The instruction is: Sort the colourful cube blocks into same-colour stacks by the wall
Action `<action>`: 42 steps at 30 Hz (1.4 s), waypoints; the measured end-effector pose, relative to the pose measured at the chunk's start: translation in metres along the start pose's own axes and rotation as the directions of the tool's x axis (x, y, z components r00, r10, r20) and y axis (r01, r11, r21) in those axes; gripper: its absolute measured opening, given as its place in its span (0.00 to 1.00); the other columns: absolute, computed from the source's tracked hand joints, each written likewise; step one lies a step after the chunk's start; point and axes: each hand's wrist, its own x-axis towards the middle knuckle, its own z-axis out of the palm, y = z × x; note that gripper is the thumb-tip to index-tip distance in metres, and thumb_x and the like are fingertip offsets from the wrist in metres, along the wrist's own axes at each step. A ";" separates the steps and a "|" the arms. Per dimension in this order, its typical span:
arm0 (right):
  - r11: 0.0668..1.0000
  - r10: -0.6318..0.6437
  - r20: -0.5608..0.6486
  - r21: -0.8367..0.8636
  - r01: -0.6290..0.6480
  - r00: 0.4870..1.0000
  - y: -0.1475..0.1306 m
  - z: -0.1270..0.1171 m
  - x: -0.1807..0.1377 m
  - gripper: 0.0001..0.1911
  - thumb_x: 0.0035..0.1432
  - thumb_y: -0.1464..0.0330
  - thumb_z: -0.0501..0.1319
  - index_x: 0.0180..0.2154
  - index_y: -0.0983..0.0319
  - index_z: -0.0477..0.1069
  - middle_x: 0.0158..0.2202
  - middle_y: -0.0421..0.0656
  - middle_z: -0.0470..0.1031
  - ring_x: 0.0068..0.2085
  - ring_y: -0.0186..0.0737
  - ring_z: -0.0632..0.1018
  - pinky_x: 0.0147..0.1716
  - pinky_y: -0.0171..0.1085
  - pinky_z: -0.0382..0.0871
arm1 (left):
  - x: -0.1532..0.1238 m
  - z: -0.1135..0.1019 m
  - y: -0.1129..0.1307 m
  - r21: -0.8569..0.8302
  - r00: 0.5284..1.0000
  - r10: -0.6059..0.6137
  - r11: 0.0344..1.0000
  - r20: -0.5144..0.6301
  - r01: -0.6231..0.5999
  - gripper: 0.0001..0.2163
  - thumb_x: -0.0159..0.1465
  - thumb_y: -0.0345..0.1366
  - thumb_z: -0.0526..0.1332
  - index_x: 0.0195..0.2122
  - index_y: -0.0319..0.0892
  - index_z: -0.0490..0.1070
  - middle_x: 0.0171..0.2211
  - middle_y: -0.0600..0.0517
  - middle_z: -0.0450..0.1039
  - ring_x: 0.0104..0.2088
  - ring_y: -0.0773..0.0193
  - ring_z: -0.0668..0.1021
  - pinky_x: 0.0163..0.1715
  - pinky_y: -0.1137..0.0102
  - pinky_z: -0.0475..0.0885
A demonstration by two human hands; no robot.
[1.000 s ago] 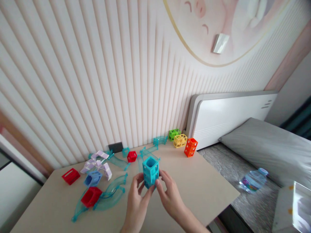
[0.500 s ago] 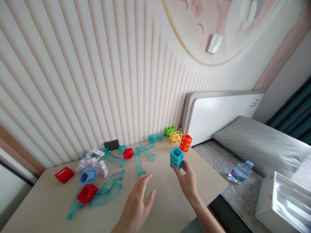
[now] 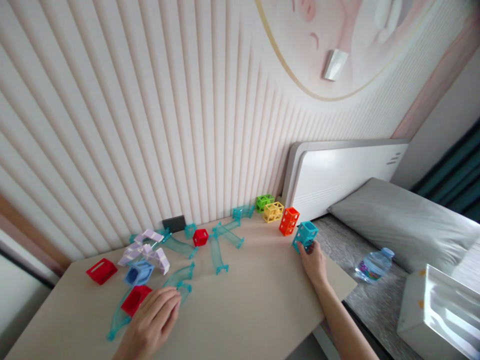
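Note:
On the right side of the table, my right hand [image 3: 313,263] is closed around the lower part of a teal hollow block [image 3: 305,232]. The block stands upright beside an orange openwork block [image 3: 289,221]. At the front left, my left hand [image 3: 153,320] has its fingers curled together over a curved translucent teal track piece [image 3: 180,275], next to a red hollow block [image 3: 135,299]. It covers part of both. Whatever lies under its fingers, if anything, is hidden.
Yellow [image 3: 273,212] and green [image 3: 264,202] blocks sit by the wall. Lilac pieces [image 3: 146,247], a blue block [image 3: 139,272], other red blocks [image 3: 101,271] and straight teal tracks [image 3: 216,252] lie leftward. A bottle [image 3: 375,265] and white box [image 3: 416,300] are on the bed.
My right hand has carried the teal block rightward to beside the orange block. My left hand has moved left to the curved track and red block, its fingers now drawn together.

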 end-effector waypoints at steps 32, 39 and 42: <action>0.746 -0.313 0.413 -0.451 0.491 0.855 -0.115 -0.014 0.112 0.23 0.63 0.61 0.57 0.57 0.61 0.72 0.52 0.53 0.79 0.49 0.53 0.79 0.45 0.44 0.68 | -0.021 -0.005 -0.022 -0.087 0.974 -0.211 0.975 -0.075 0.205 0.05 0.66 0.28 0.62 0.39 0.44 0.75 0.36 0.49 0.79 0.39 0.61 0.81 0.45 0.68 0.77; 0.754 -0.287 0.444 -0.442 0.486 0.849 -0.114 -0.015 0.113 0.20 0.63 0.61 0.56 0.54 0.60 0.74 0.52 0.53 0.79 0.50 0.54 0.79 0.45 0.44 0.68 | -0.023 -0.004 -0.021 -0.084 0.976 -0.212 0.975 -0.050 0.208 0.05 0.66 0.29 0.62 0.39 0.44 0.75 0.36 0.49 0.79 0.39 0.61 0.82 0.46 0.67 0.76; 0.766 -0.298 0.432 -0.425 0.483 0.851 -0.116 -0.014 0.113 0.19 0.63 0.62 0.56 0.52 0.60 0.75 0.50 0.52 0.80 0.49 0.53 0.79 0.44 0.44 0.69 | -0.021 -0.004 -0.021 -0.076 0.977 -0.204 0.977 -0.059 0.200 0.04 0.66 0.29 0.62 0.39 0.45 0.75 0.36 0.50 0.79 0.39 0.61 0.82 0.45 0.67 0.76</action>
